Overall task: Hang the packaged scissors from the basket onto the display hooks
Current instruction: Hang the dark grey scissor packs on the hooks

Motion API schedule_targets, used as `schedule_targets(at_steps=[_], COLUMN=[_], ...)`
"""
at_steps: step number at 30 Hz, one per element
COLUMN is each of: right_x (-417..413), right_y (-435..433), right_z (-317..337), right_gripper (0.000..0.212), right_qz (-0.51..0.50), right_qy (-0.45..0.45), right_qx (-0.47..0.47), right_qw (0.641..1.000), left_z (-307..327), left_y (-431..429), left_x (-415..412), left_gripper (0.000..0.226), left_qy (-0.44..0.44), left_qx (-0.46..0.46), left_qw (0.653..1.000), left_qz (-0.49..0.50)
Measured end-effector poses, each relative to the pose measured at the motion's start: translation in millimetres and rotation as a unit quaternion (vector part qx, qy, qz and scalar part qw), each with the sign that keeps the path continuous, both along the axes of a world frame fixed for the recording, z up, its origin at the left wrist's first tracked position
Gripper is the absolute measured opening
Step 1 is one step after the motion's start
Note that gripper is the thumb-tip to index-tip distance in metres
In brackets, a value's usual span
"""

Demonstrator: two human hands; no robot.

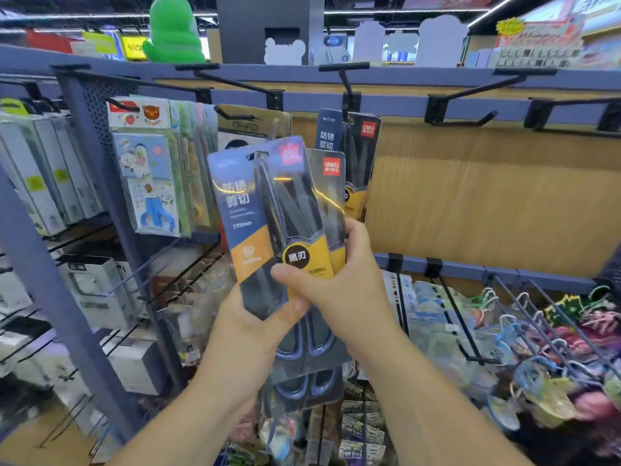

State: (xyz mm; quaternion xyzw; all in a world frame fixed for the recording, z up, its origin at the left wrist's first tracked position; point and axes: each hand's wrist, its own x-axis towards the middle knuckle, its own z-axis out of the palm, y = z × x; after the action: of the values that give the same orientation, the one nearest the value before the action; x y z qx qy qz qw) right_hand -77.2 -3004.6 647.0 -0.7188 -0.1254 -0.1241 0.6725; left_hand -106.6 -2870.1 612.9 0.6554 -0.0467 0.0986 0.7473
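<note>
With my left hand (250, 317) and right hand (339, 284) both closed around several scissor packs (268, 210), one could slide loose as I reach for the hook (347, 92).

We hold two overlapping scissors packs (268, 210) before the display; at their one o'clock another pack (356, 156) hangs on a hook (347, 92), empty hooks (463, 119) at three o'clock.

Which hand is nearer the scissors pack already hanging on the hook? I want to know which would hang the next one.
Right. The right hand grips the held packs just below the hanging pack; the left hand holds them lower and further left.
</note>
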Motion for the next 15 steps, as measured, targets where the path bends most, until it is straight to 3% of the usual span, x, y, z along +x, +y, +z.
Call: schedule_targets(at_steps=[7, 12, 15], right_x=[-4.8, -1.4, -1.7], right_y=[-0.4, -4.2, -4.4], right_z=[-5.1, -6.5, -12.1], right_gripper=[0.074, 0.080, 0.077], right_qz=[-0.001, 0.006, 0.013], right_qy=[0.000, -0.008, -0.011], right_qx=[0.103, 0.120, 0.119], right_qw=[0.995, 0.993, 0.993], left_z=[2.3, 12.1, 15.4], left_y=[-5.6, -16.1, -16.4], left_x=[-5.1, -17.0, -20.8], left_gripper=[0.058, 0.036, 0.042], left_qy=[0.011, 0.107, 0.174], left_qx=[0.016, -0.144, -0.165], left_qw=[1.000, 0.984, 0.970], left_qz=[-0.015, -0.007, 0.032])
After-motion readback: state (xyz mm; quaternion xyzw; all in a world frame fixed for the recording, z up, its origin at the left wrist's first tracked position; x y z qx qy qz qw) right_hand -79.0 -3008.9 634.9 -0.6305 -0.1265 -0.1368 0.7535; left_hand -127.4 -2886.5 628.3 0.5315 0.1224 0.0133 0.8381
